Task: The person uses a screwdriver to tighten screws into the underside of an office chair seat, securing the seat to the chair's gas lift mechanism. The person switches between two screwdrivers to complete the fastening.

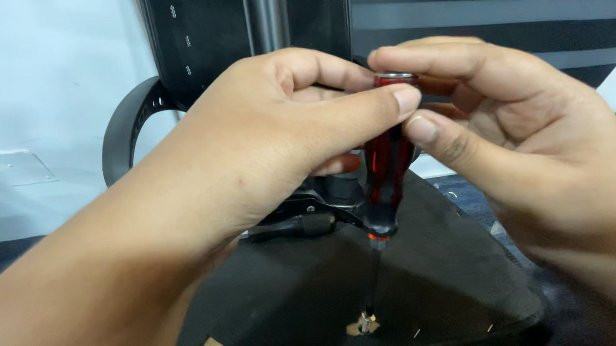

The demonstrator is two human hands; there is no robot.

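Left hand [250, 148] wraps the upper part of a translucent dark-red plastic screwdriver handle [387, 172], thumb pressed along its front; the tool stands upright at centre, its thin metal shaft running down to a small silver screw [364, 324] in the black fabric underside of an office chair seat [454, 271]. Right hand [524, 133] pinches the handle's metal-capped top between thumb and fingers. Handle looks stiff, light and smooth, likely slippery, so best gripped around its thick middle.
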